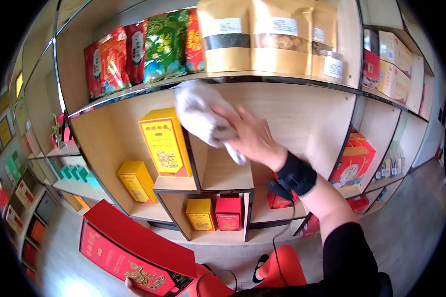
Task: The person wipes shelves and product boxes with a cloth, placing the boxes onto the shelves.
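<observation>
My right hand (250, 133) grips a crumpled white cloth (200, 111), raised just below the front edge of the upper shelf (262, 78). Cloth and fingers are slightly blurred. A black band (295, 174) with a cable circles that wrist. Low on the left, my left hand (133, 288) holds a large red gift box (134, 247) with gold print, tilted in front of the shelves; only some fingers show at its lower edge. Behind the cloth, a tall yellow box (164, 143) stands on a raised compartment.
Gold pouches (282, 39), a small jar (330, 67) and red and green bags (166, 47) line the upper shelf. Smaller yellow boxes (136, 182) and a red box (228, 214) stand lower. A red gift bag (354, 161) is at right. Side shelves hold more boxes.
</observation>
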Demonstrator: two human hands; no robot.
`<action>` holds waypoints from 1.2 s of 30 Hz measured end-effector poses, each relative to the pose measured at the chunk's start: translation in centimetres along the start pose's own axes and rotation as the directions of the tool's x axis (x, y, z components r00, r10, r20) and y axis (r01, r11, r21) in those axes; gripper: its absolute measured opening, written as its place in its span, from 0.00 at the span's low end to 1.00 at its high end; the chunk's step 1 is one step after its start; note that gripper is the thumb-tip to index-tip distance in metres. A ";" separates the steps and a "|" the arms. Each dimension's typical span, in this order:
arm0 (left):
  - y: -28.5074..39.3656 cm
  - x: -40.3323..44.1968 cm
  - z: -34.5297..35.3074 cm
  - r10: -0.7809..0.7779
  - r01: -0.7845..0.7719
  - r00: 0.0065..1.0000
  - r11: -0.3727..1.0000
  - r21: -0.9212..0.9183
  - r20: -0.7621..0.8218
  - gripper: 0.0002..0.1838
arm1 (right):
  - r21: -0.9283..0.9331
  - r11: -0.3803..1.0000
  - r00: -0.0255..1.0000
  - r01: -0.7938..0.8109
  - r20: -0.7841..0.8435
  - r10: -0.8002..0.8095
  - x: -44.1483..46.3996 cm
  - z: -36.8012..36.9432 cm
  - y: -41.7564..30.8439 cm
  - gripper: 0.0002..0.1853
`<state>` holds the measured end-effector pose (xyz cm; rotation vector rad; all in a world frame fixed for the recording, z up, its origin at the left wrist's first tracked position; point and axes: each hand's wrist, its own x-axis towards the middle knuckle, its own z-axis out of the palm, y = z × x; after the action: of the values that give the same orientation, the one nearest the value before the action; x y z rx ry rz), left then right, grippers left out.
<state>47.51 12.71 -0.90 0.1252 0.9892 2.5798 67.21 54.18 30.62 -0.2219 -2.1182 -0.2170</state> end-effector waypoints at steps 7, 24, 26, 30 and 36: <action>-0.6 0.3 -3.7 0.391 -0.425 0.905 0.830 0.361 0.167 0.41 | -0.409 0.908 0.976 0.088 -0.145 -0.160 11.0 0.5 5.9 0.16; -1.0 -0.5 2.3 -0.107 0.091 0.972 0.992 0.086 0.209 0.43 | -0.459 0.854 0.965 -0.243 -0.203 0.165 1.7 -12.3 15.6 0.17; -1.5 -0.4 2.7 -0.092 0.071 0.987 0.984 0.164 0.129 0.42 | -0.483 0.845 0.968 -0.230 -0.204 0.147 1.4 -11.5 14.6 0.23; -2.6 -0.1 3.8 -0.082 0.077 0.995 0.994 0.078 0.064 0.25 | -0.493 0.868 0.991 -0.052 -0.134 -0.017 3.0 -7.4 11.6 0.37; -1.3 -1.6 6.8 -0.044 0.046 0.999 0.997 0.060 -0.028 0.16 | -0.443 0.895 0.971 0.056 -0.184 -0.152 7.9 1.1 5.5 0.36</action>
<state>50.82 17.27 3.43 0.0844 1.0681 2.5179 63.55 60.37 37.13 -0.3305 -1.8440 -0.7518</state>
